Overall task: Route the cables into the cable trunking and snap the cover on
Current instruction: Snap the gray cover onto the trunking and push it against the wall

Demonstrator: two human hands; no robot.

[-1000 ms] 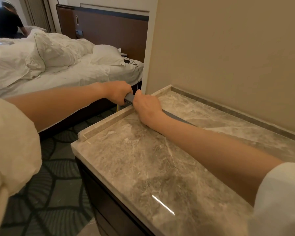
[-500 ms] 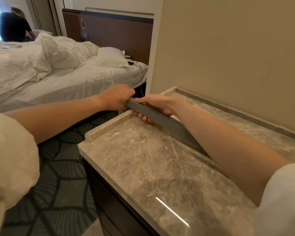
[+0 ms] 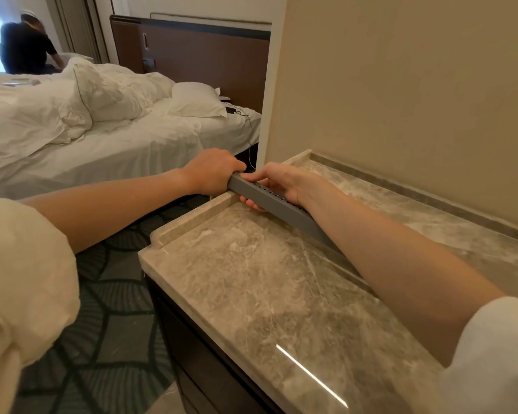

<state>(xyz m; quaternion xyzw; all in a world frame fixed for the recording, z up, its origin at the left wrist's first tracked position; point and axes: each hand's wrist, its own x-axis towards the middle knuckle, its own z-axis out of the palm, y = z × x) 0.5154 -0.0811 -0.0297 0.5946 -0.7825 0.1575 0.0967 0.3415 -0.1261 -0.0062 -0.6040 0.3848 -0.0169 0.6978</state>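
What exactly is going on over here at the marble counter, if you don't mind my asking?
A person is holding a long grey plastic cable trunking over the brown marble countertop. The left hand grips its far end at the counter's raised edge, and the right hand wraps around it just behind. A row of small holes shows along its top. No cables are visible.

The marble countertop [image 3: 251, 288] lies bare across its near and middle stretch, so a hand can pass freely there. A raised lip [image 3: 192, 218] runs along its left edge, and a low ledge [image 3: 416, 195] lines the back edge under the beige wall [image 3: 401, 100], which closes off the rear. Toward the back left corner the grey trunking [image 3: 269, 200] slants across the surface, gripped by the left hand [image 3: 213, 171] and right hand [image 3: 281, 183]; the right forearm [image 3: 386, 252] bars the right side.
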